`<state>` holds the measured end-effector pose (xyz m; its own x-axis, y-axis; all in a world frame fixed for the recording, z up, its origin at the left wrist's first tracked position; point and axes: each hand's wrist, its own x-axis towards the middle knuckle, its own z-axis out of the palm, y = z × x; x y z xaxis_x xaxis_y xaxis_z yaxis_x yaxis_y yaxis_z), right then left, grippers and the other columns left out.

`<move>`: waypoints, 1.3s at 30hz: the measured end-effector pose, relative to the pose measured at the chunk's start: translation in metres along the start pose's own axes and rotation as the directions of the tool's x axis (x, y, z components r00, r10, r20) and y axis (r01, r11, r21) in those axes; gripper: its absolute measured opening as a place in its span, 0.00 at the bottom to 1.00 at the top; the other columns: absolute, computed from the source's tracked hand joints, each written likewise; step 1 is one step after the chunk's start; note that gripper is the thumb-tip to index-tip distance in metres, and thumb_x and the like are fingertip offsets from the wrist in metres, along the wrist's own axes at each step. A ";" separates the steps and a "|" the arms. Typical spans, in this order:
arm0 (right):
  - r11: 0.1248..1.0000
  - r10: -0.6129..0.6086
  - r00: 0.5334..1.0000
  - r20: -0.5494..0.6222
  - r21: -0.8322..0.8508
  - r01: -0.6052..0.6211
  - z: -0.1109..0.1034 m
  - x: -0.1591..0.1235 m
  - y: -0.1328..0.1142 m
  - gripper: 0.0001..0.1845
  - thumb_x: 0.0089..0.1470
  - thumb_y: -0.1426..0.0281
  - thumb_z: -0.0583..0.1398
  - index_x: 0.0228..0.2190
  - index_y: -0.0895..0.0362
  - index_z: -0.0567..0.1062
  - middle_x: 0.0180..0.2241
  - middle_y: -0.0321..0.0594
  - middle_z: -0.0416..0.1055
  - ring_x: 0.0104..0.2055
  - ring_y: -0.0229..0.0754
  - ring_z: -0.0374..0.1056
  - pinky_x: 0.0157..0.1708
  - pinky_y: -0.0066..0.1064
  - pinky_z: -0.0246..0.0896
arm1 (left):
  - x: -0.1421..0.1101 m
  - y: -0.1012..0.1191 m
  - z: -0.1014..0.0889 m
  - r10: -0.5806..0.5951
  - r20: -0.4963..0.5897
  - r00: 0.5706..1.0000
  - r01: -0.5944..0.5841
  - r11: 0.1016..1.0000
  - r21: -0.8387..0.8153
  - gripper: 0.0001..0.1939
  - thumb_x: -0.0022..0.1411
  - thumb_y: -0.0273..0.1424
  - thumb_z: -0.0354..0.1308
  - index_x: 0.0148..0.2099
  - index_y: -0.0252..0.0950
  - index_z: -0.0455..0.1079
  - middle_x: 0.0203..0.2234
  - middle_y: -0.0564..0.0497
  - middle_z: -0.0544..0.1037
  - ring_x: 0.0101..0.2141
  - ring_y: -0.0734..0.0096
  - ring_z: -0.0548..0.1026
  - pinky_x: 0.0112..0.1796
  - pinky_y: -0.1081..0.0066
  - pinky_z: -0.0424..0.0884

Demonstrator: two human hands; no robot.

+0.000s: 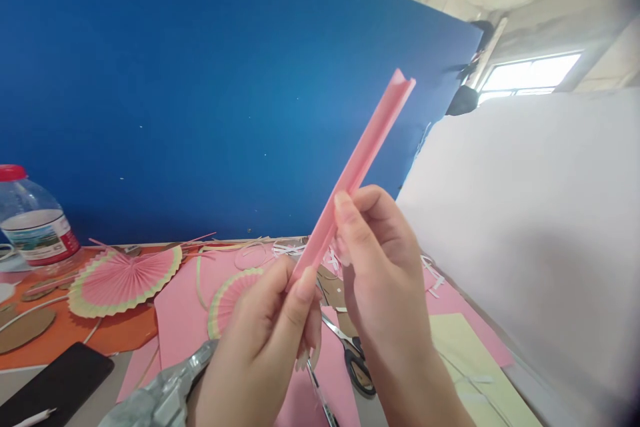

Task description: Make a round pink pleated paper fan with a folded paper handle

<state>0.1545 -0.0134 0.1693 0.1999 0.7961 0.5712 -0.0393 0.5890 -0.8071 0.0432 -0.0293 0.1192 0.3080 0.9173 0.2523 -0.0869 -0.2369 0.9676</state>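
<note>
A narrow folded strip of pink paper (367, 147) is held up at a slant, its open upper end showing a notched fold. My left hand (273, 327) pinches the lower end between thumb and fingers. Farther up, near the strip's middle, my right hand (375, 247) grips it with thumb and forefinger. Below the hands lie scissors (357, 367) with black handles, partly covered by my right wrist. A pleated pink fan with a yellow-green edge (225, 303) is partly hidden behind my left hand.
Another pleated fan (130, 280) lies on the orange surface (130, 333) at left, near a red-capped bottle (35, 220) and a black phone (60, 383). Pink sheets (180, 320) and a pale yellow sheet (475, 360) cover the table. A blue panel (200, 93) stands behind.
</note>
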 end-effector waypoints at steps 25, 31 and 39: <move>0.958 0.015 0.993 0.115 -0.285 0.018 -0.011 0.003 -0.007 0.13 0.57 0.61 0.59 0.24 0.53 0.65 0.23 0.30 0.61 0.25 0.33 0.58 0.23 0.25 0.54 | 0.004 -0.015 0.016 0.066 0.062 0.996 -0.063 0.997 -0.049 0.13 0.66 0.38 0.49 0.31 0.37 0.65 0.25 0.53 0.72 0.28 0.74 0.70 0.32 0.73 0.67; 0.947 0.154 0.940 0.305 -0.318 -0.052 -0.004 0.000 -0.004 0.12 0.55 0.61 0.59 0.24 0.53 0.67 0.25 0.32 0.63 0.27 0.35 0.61 0.24 0.27 0.54 | 0.009 -0.009 -0.002 0.039 -0.068 0.997 -0.041 0.998 -0.037 0.12 0.67 0.39 0.46 0.35 0.39 0.65 0.19 0.57 0.70 0.22 0.77 0.67 0.26 0.76 0.68; 0.958 0.178 0.932 0.316 -0.272 -0.090 -0.003 -0.001 0.001 0.11 0.56 0.62 0.59 0.25 0.53 0.67 0.25 0.31 0.62 0.28 0.34 0.59 0.27 0.27 0.56 | 0.003 -0.008 0.002 -0.116 -0.244 0.963 0.053 0.967 -0.248 0.12 0.61 0.44 0.54 0.44 0.48 0.73 0.43 0.55 0.77 0.45 0.74 0.74 0.41 0.81 0.73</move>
<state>0.1570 -0.0136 0.1674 -0.1303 0.8904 0.4361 0.2106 0.4546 -0.8654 0.0463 -0.0256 0.1123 0.0755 0.9887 0.1294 -0.3024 -0.1010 0.9478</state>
